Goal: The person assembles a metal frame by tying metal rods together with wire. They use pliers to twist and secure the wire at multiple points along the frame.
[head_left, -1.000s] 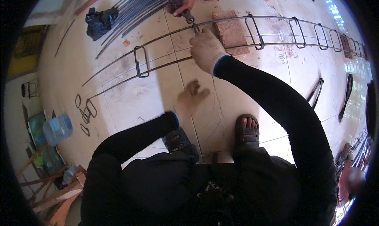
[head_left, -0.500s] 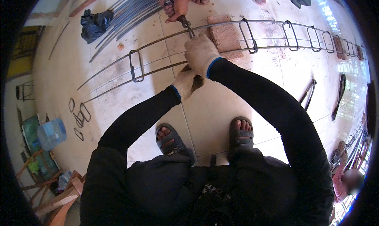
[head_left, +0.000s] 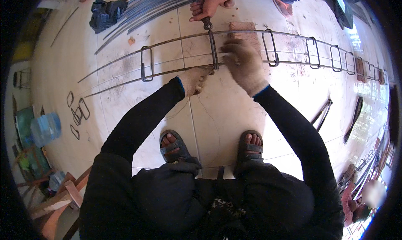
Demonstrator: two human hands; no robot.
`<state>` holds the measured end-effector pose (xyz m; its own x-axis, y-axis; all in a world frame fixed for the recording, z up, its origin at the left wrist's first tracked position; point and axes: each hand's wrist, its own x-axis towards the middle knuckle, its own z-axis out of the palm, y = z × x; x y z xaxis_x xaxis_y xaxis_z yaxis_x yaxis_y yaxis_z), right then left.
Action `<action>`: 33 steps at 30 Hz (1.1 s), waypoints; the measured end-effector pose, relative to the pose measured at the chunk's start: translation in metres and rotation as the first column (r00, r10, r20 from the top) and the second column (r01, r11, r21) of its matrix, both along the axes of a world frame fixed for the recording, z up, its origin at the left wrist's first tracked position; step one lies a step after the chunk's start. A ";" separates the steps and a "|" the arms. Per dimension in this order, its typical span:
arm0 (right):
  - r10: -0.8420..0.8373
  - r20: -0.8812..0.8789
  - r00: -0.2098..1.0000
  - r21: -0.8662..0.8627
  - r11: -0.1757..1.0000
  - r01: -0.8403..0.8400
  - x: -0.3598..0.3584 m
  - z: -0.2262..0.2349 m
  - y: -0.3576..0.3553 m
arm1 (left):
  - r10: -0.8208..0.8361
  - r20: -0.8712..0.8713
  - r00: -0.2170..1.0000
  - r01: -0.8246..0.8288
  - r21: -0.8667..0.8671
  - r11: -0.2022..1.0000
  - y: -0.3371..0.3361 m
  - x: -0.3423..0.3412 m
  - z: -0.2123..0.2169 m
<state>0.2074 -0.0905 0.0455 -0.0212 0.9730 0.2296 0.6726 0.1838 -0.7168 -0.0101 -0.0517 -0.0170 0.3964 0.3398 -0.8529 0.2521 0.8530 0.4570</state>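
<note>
My left hand (head_left: 195, 81), in a pale work glove with a blue cuff, is closed at the lower corner of a dark rectangular steel stirrup (head_left: 213, 50). What its curled fingers hold is hidden. Thin wire trails over the floor below it. My gloved right hand (head_left: 246, 66) is just right of that stirrup, blurred by motion, its fingers looking apart and holding nothing I can see. The stirrup spans the long steel bars (head_left: 176, 38) of a frame. At its upper corner, a co-worker's hand (head_left: 209, 6) grips dark pincers (head_left: 207, 23).
A reddish brick block (head_left: 245, 29) lies under the bars. More stirrups (head_left: 270, 47) stand along the frame, and several loose ones (head_left: 77, 114) lie at left. Steel rods (head_left: 146, 7) and a black plastic bag (head_left: 106, 13) lie beyond. A long-handled tool (head_left: 322, 114) rests at right.
My right hand has moved off the stirrup, right and down, with its fingers loosening. My left hand has shifted slightly left and up. The stirrup between the hands now shows in full.
</note>
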 end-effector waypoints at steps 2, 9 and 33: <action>-0.105 -0.074 0.992 -0.080 0.992 0.099 0.013 -0.007 -0.014 | -0.085 0.076 0.994 0.078 0.084 0.993 -0.002 -0.005 0.008; 0.039 0.238 0.971 0.063 0.997 -0.055 0.001 -0.020 -0.026 | 0.038 0.065 0.997 -0.034 -0.067 0.997 -0.003 0.002 0.002; 0.082 0.133 0.988 0.171 0.980 -0.104 -0.002 -0.049 -0.013 | -0.384 -0.634 0.672 0.737 0.622 0.264 0.032 0.012 0.072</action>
